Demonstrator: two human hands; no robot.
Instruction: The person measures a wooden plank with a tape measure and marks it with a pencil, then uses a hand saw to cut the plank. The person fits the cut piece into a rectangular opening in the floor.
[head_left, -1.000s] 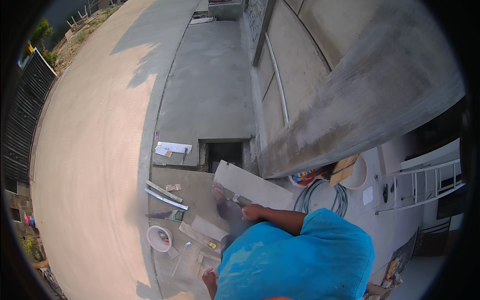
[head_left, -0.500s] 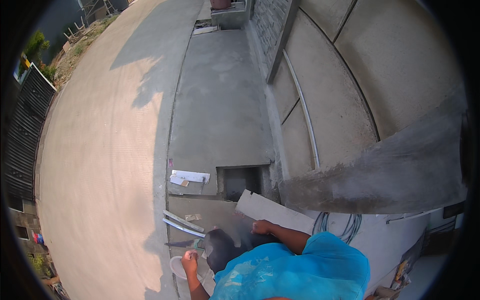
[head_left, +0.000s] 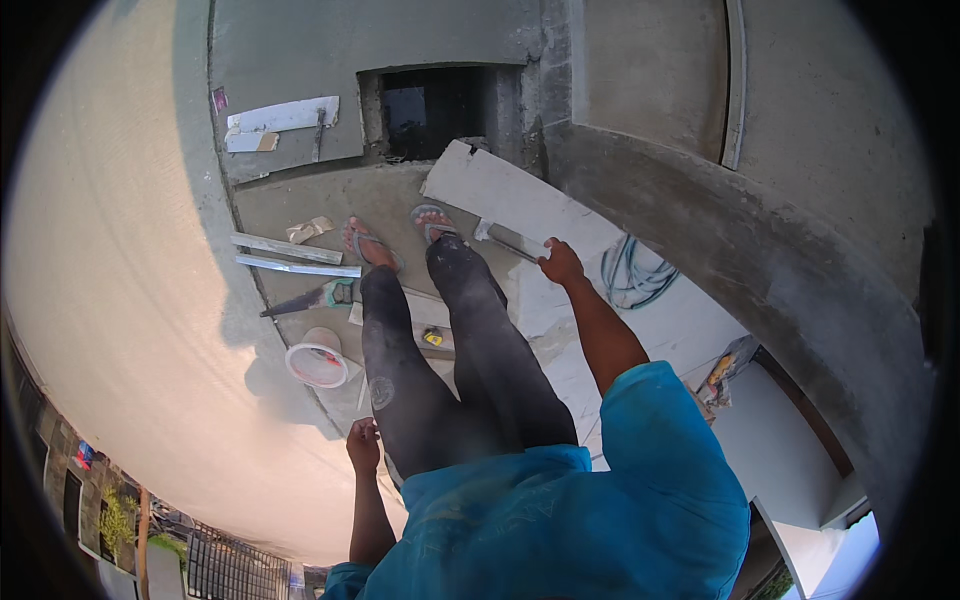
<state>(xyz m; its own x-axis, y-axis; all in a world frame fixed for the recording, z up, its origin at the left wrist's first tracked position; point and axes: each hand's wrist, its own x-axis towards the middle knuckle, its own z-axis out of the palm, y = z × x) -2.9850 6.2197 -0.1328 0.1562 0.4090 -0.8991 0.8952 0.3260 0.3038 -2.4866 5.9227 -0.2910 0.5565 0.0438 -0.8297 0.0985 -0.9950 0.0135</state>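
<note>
Right hand (head_left: 562, 265): out ahead, fingers wrapped round the handle of a flat steel trowel (head_left: 512, 240), blade lying over the grey slab (head_left: 515, 195).
Left hand (head_left: 363, 445): down by the thigh, fingers loosely curled, gripping nothing I can see.
Slab: leaning across the corner just beside the dark square opening (head_left: 430, 110), one end on the screed floor (head_left: 330, 200).
Done so far: looks like the floor by the feet is already skimmed smooth; the slab face is bare and dry.
Left to do: slab not yet bedded flat, I'd judge.
Nearby: white bucket (head_left: 317, 364), brush (head_left: 305, 299) and two metal strips (head_left: 290, 256) lying left of the feet, blue hose (head_left: 635, 275) coiled on the right.
</note>
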